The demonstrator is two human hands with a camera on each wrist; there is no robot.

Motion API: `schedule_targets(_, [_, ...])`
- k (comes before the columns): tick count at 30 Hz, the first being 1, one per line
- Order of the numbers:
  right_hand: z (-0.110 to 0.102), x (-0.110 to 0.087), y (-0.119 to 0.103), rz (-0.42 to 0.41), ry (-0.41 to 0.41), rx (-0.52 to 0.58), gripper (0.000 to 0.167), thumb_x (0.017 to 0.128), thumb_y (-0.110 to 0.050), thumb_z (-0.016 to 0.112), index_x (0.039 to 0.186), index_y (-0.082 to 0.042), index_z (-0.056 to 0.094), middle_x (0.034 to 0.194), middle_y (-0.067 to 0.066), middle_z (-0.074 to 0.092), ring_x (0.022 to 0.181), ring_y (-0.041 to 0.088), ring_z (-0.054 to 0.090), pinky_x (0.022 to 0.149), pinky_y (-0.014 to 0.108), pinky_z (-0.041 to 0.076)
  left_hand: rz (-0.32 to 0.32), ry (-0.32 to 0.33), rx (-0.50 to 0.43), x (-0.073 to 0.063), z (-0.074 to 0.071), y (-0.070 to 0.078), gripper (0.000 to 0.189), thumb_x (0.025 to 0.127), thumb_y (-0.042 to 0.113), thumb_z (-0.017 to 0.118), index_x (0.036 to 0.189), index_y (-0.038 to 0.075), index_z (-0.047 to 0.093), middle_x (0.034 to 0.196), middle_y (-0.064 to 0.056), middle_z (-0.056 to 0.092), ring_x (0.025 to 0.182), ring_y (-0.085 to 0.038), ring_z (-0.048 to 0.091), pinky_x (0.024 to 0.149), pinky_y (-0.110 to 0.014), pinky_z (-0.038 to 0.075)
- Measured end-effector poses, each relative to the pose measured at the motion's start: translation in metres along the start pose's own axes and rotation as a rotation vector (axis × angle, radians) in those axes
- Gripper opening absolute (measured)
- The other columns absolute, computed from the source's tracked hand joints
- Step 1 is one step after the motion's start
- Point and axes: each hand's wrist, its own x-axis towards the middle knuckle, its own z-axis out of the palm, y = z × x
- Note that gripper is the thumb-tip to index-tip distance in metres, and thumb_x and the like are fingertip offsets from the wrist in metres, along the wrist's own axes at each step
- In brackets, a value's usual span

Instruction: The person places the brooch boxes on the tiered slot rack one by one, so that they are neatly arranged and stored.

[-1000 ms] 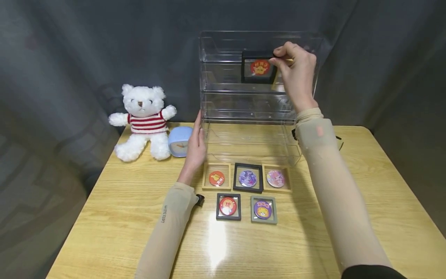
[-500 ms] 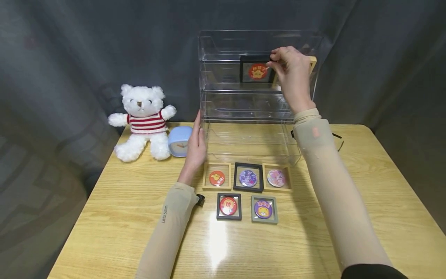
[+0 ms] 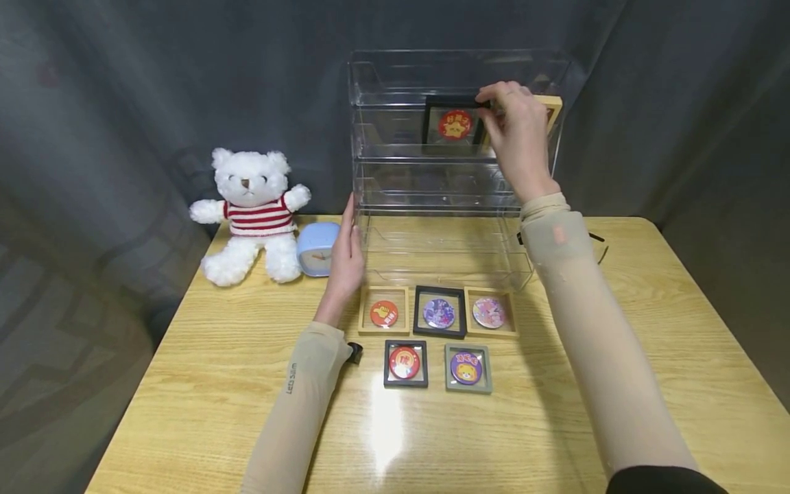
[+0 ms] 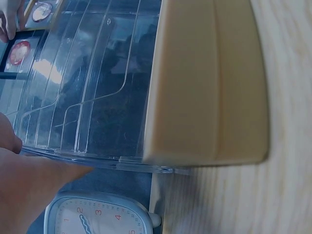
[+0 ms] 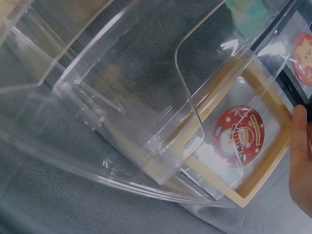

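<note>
My right hand (image 3: 521, 134) pinches the upper right corner of a black display frame (image 3: 432, 123) holding a red badge with a yellow star face. The frame stands upright in an upper tier of a clear plastic display rack (image 3: 426, 185). Partly behind the hand, a light wood frame (image 3: 552, 103) stands in the same tier; the right wrist view shows its red badge (image 5: 240, 136). My left hand (image 3: 347, 257) rests against the rack's left side, fingers extended along it. In the left wrist view, the rack's wall (image 4: 117, 163) runs past that hand.
In front of the rack lie several framed badges, among them a black frame (image 3: 439, 335) and a grey-green frame (image 3: 468, 389). Left of the rack are a blue alarm clock (image 3: 317, 240) and a white teddy bear (image 3: 252, 213) in a striped shirt. A dark curtain (image 3: 154, 82) hangs behind.
The right hand and the black frame have shifted slightly left and down in the tier, uncovering the wood frame's top corner. The left hand stays at the rack's side.
</note>
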Motion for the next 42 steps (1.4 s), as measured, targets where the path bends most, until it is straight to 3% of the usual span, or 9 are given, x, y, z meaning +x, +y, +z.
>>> schedule_targets(8, [-0.007, -0.004, 0.0, 0.015, 0.007, 0.006, 0.022, 0.109, -0.011, 0.064, 0.125, -0.002, 0.075, 0.121, 0.015, 0.075, 0.105, 0.033, 0.069, 0.086, 0.044, 0.057, -0.008, -0.009, 0.004, 0.0, -0.001, 0.0, 0.058, 0.116, 0.004, 0.027, 0.173, 0.01, 0.017, 0.177, -0.008, 0.019, 0.161, -0.021, 0.021, 0.13, -0.03, 0.016])
schedule_targets(18, [-0.01, -0.011, 0.003, 0.044, 0.005, -0.021, 0.025, 0.11, -0.011, 0.062, 0.129, -0.002, 0.075, 0.123, 0.015, 0.075, 0.099, 0.032, 0.068, 0.082, 0.039, 0.054, 0.001, -0.006, 0.0, 0.0, 0.0, -0.001, 0.059, 0.115, -0.001, 0.029, 0.172, 0.007, 0.019, 0.177, -0.009, 0.021, 0.161, -0.023, 0.021, 0.13, -0.031, 0.016])
schedule_targets(24, [-0.02, -0.019, 0.003, 0.059, 0.05, 0.025, 0.025, 0.11, -0.012, 0.061, 0.128, -0.001, 0.074, 0.12, 0.013, 0.077, 0.099, 0.028, 0.074, 0.082, 0.02, 0.054, -0.005, -0.004, -0.005, 0.001, 0.001, -0.001, 0.058, 0.116, 0.003, 0.028, 0.173, 0.009, 0.018, 0.177, -0.008, 0.02, 0.161, -0.022, 0.021, 0.13, -0.03, 0.015])
schedule_targets(26, [-0.026, -0.027, 0.005, 0.077, 0.054, 0.035, 0.025, 0.11, -0.012, 0.06, 0.127, 0.001, 0.074, 0.119, 0.012, 0.077, 0.1, 0.025, 0.075, 0.083, 0.014, 0.053, -0.007, -0.006, -0.005, 0.001, 0.001, -0.001, 0.058, 0.116, 0.004, 0.028, 0.173, 0.009, 0.018, 0.177, -0.008, 0.019, 0.161, -0.022, 0.02, 0.13, -0.03, 0.015])
schedule_targets(32, [-0.041, -0.064, 0.014, 0.144, 0.026, 0.079, 0.026, 0.11, -0.011, 0.059, 0.128, 0.0, 0.074, 0.124, 0.012, 0.076, 0.112, 0.026, 0.073, 0.093, 0.016, 0.054, -0.002, -0.008, -0.018, 0.002, 0.002, 0.0, 0.058, 0.115, 0.001, 0.029, 0.172, 0.007, 0.019, 0.177, -0.009, 0.02, 0.161, -0.023, 0.02, 0.13, -0.03, 0.015])
schedule_targets(42, [-0.062, -0.126, 0.027, 0.146, -0.033, 0.17, 0.03, 0.106, -0.005, 0.064, 0.135, 0.003, 0.068, 0.131, 0.018, 0.071, 0.12, 0.037, 0.066, 0.104, 0.014, 0.045, -0.015, -0.004, -0.029, 0.002, 0.002, -0.001, 0.058, 0.116, 0.003, 0.028, 0.173, 0.009, 0.019, 0.177, -0.008, 0.02, 0.161, -0.024, 0.021, 0.13, -0.031, 0.016])
